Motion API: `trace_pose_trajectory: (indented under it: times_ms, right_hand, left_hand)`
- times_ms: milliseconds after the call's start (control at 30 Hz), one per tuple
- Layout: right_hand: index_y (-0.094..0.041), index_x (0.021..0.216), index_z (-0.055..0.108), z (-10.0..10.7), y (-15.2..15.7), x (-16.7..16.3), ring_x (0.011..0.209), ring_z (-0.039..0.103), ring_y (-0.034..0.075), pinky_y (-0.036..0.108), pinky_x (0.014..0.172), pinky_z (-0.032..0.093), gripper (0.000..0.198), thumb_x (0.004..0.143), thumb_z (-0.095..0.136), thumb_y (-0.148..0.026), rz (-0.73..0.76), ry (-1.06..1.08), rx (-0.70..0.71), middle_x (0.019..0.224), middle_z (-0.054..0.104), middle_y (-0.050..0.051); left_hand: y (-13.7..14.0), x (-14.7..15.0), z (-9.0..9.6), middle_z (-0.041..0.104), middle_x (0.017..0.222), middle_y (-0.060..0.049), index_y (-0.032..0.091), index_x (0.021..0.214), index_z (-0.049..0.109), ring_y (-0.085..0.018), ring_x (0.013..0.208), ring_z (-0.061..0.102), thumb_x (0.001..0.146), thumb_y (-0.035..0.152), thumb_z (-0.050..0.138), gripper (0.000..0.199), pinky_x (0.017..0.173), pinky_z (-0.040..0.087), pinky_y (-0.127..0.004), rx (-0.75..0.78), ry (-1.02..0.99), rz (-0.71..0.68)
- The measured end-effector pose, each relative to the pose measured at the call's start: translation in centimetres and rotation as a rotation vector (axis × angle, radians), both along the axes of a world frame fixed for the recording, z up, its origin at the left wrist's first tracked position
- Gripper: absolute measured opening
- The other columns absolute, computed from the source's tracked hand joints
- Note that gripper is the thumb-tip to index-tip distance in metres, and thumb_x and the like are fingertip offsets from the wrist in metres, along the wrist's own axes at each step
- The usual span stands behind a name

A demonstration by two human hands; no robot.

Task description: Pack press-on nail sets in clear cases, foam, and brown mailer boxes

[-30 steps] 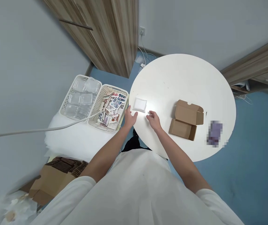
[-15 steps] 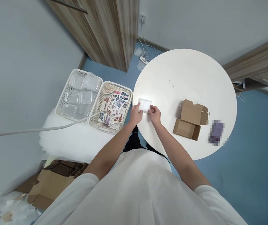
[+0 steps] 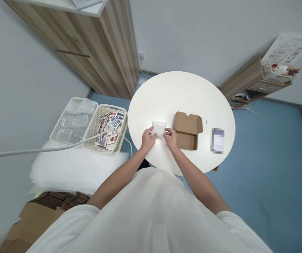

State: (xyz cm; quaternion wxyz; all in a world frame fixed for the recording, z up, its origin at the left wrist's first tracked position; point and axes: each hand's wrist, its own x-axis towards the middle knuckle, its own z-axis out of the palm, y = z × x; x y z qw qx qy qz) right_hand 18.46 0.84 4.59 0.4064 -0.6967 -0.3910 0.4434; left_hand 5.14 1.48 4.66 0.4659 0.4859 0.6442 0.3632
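Note:
Between my hands is a small, flat, whitish rectangular packet [image 3: 159,128] over the near left part of the round white table [image 3: 179,88]. My left hand [image 3: 148,139] pinches its left edge, and my right hand [image 3: 171,139] grips the right edge with thumb and fingers. Its contents cannot be made out. Just right of my right hand lies a brown cardboard box [image 3: 188,126], its lid folded open.
A pixelated purple-and-white item [image 3: 218,141] lies at the table's right. Left are a white basket [image 3: 52,135] of clear plastic cases and another [image 3: 125,123] of printed cards. A white cable [image 3: 61,149] crosses above. White sheets [image 3: 74,168] lie below the baskets.
My view has shifted, so the table and baskets appear further left. Both hands keep hold of the packet, and it now sits closer to the open box.

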Motion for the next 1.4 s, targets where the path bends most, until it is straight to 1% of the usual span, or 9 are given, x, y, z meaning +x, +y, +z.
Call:
trace_pose_trajectory:
  times_ms: [167, 400, 633, 833, 967, 1033, 1200, 1300, 1400]
  right_hand:
    - [-0.019, 0.093, 0.056, 1.1, -2.4, 7.6, 0.082, 0.06, 0.017, 0.034, 0.078, 0.05, 0.028, 0.065, 0.054, -0.023, -0.048, -0.064, 0.057, 0.098, 0.063, 0.006]
    - [-0.022, 0.091, 0.053, -1.3, -5.0, 13.3, 0.076, 0.059, 0.015, 0.033, 0.075, 0.048, 0.027, 0.065, 0.049, -0.013, 0.045, -0.259, -0.005, 0.093, 0.061, 0.002]
    - [-0.021, 0.082, 0.056, -3.7, -5.5, 13.7, 0.08, 0.057, 0.02, 0.035, 0.074, 0.045, 0.025, 0.066, 0.045, -0.004, 0.22, -0.503, -0.07, 0.087, 0.059, 0.006]
    - [-0.016, 0.079, 0.06, -3.6, -6.2, 12.6, 0.094, 0.055, 0.027, 0.039, 0.081, 0.043, 0.023, 0.066, 0.048, -0.002, 0.279, -0.52, -0.054, 0.1, 0.057, 0.015]
    - [-0.014, 0.098, 0.059, -2.4, -7.4, 13.4, 0.119, 0.039, 0.028, 0.04, 0.096, 0.036, 0.028, 0.072, 0.047, -0.009, 0.267, -0.57, 0.108, 0.128, 0.043, 0.014]
    - [-0.015, 0.112, 0.052, -2.1, -7.9, 14.4, 0.124, 0.034, 0.027, 0.041, 0.1, 0.032, 0.039, 0.074, 0.048, -0.014, 0.195, -0.576, 0.111, 0.133, 0.039, 0.013]
    - [-0.016, 0.127, 0.038, -2.8, -8.0, 16.7, 0.106, 0.054, 0.022, 0.036, 0.09, 0.043, 0.055, 0.073, 0.05, -0.019, 0.098, -0.251, -0.15, 0.123, 0.051, 0.012]
    - [-0.021, 0.124, 0.041, -3.3, -8.1, 16.9, 0.09, 0.061, 0.015, 0.031, 0.082, 0.047, 0.053, 0.072, 0.047, -0.012, 0.138, -0.095, -0.126, 0.116, 0.058, 0.007]
    - [-0.023, 0.119, 0.046, -3.4, -8.8, 16.5, 0.087, 0.061, 0.014, 0.029, 0.08, 0.046, 0.05, 0.071, 0.046, -0.007, 0.195, -0.114, -0.097, 0.11, 0.061, 0.004]
  left_hand:
    - [-1.3, 6.5, 1.0, 0.052, 0.114, -0.008, 0.022, 0.123, 0.05, -0.017, 0.09, 0.053, 0.074, 0.025, 0.055, 0.049, 0.076, 0.047, -0.03, 0.048, 0.037, -0.195]
    - [-3.2, 11.7, 0.5, 0.055, 0.112, -0.011, 0.021, 0.126, 0.044, -0.026, 0.1, 0.052, 0.071, 0.031, 0.057, 0.057, 0.09, 0.035, -0.044, 0.035, 0.446, -0.503]
    - [-3.6, 12.1, -0.9, 0.057, 0.106, -0.011, 0.024, 0.115, 0.047, -0.03, 0.104, 0.05, 0.07, 0.031, 0.058, 0.047, 0.097, 0.014, -0.058, 0.029, 0.668, -0.74]
    - [-4.2, 11.9, -1.0, 0.052, 0.115, -0.013, 0.023, 0.112, 0.049, -0.032, 0.111, 0.042, 0.072, 0.032, 0.057, 0.042, 0.098, 0.011, -0.057, 0.158, 0.815, -0.829]
    - [-4.5, 11.0, 0.0, 0.043, 0.127, -0.012, 0.024, 0.111, 0.05, -0.031, 0.118, 0.034, 0.076, 0.035, 0.052, 0.036, 0.099, 0.014, -0.054, 0.247, 0.885, -0.81]
    - [-4.3, 10.7, 0.4, 0.043, 0.128, -0.01, 0.025, 0.11, 0.05, -0.029, 0.119, 0.033, 0.079, 0.036, 0.047, 0.033, 0.1, 0.014, -0.053, 0.276, 0.902, -0.824]
    - [-3.3, 11.7, 0.5, 0.05, 0.124, -0.01, 0.023, 0.109, 0.051, -0.03, 0.125, 0.028, 0.079, 0.04, 0.046, 0.035, 0.1, 0.01, -0.058, 0.155, 0.929, -0.888]
    - [-3.5, 12.3, 0.3, 0.048, 0.128, -0.009, 0.023, 0.107, 0.052, -0.034, 0.13, 0.017, 0.074, 0.043, 0.051, 0.039, 0.1, 0.006, -0.06, 0.111, 0.916, -0.93]
    - [-4.7, 12.1, 0.2, 0.049, 0.127, -0.008, 0.023, 0.103, 0.055, -0.035, 0.13, 0.018, 0.072, 0.045, 0.052, 0.038, 0.099, 0.007, -0.061, 0.107, 0.882, -0.936]
